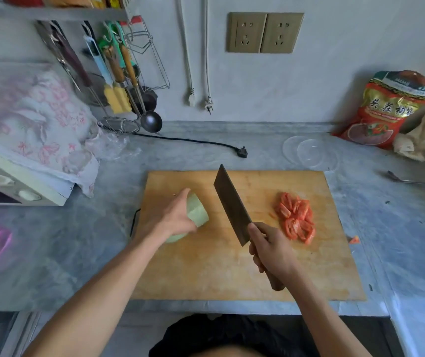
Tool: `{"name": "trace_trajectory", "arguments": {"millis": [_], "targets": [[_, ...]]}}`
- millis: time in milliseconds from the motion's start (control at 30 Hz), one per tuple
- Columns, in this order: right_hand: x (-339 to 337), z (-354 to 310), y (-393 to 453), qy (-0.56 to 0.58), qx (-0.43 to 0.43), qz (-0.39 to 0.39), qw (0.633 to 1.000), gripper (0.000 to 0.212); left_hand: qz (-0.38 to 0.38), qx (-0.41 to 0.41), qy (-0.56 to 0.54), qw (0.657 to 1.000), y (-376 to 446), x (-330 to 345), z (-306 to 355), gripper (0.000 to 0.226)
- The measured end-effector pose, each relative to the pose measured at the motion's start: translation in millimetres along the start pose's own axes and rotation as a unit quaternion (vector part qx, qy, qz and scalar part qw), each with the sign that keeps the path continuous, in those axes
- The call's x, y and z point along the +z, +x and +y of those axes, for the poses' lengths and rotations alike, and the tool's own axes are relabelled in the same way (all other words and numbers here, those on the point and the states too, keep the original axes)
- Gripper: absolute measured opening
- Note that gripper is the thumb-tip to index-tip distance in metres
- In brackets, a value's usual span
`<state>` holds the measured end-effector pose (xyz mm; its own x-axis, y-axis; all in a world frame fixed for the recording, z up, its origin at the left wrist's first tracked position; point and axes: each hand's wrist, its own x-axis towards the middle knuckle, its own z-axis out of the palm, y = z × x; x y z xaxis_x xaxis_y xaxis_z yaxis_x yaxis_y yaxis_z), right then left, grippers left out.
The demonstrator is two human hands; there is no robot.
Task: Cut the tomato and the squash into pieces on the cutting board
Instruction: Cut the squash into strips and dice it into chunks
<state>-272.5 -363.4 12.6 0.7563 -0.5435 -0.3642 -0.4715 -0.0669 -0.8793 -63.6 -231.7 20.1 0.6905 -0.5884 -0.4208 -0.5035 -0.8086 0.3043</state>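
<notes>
A wooden cutting board (245, 274) lies on the grey counter. On its left part sits a pale green squash (198, 213), and my left hand (174, 216) holds it from the left, fingers wrapped over its top. My right hand (270, 249) grips the brown handle of a cleaver (232, 204), whose dark blade is raised and points away from me, just right of the squash. A heap of red tomato pieces (297, 219) lies on the board's right part. One small tomato bit (354, 239) sits off the board's right edge.
Two clear plastic lids (309, 152) and a black power plug (242, 152) lie behind the board. A red food bag (386, 109) leans at the back right, a spoon (407, 179) nearby. At left stands a cloth-covered appliance (34, 140); utensils (124, 81) hang on the wall.
</notes>
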Motion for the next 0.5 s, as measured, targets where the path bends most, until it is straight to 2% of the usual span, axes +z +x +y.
{"name": "trace_trajectory", "arguments": {"millis": [33, 133, 200, 267, 367, 433, 500], "targets": [[2, -1, 0, 0.001, 0.0, 0.008, 1.0, 0.025, 0.004, 0.079, 0.068, 0.995, 3, -2, -1, 0.101], [5, -3, -1, 0.015, 0.007, 0.024, 1.0, 0.028, 0.007, 0.264, 0.218, 0.939, 17, -3, -9, 0.098], [9, -3, -4, 0.047, 0.023, 0.025, 0.998, 0.035, 0.012, 0.308, 0.271, 0.912, 24, 0, -12, 0.098], [12, -2, -5, 0.106, 0.056, 0.029, 0.992, 0.039, 0.029, 0.313, 0.277, 0.908, 27, 2, -14, 0.098], [13, -1, -9, 0.178, 0.093, 0.034, 0.979, 0.037, 0.065, 0.26, 0.157, 0.951, 18, 7, -20, 0.091], [13, -1, -10, 0.215, 0.111, 0.037, 0.97, 0.034, 0.122, 0.214, -0.011, 0.969, 12, 17, -27, 0.081], [14, -2, -11, 0.223, 0.111, 0.039, 0.968, 0.033, 0.129, 0.139, -0.214, 0.958, 6, 26, -32, 0.07]]}}
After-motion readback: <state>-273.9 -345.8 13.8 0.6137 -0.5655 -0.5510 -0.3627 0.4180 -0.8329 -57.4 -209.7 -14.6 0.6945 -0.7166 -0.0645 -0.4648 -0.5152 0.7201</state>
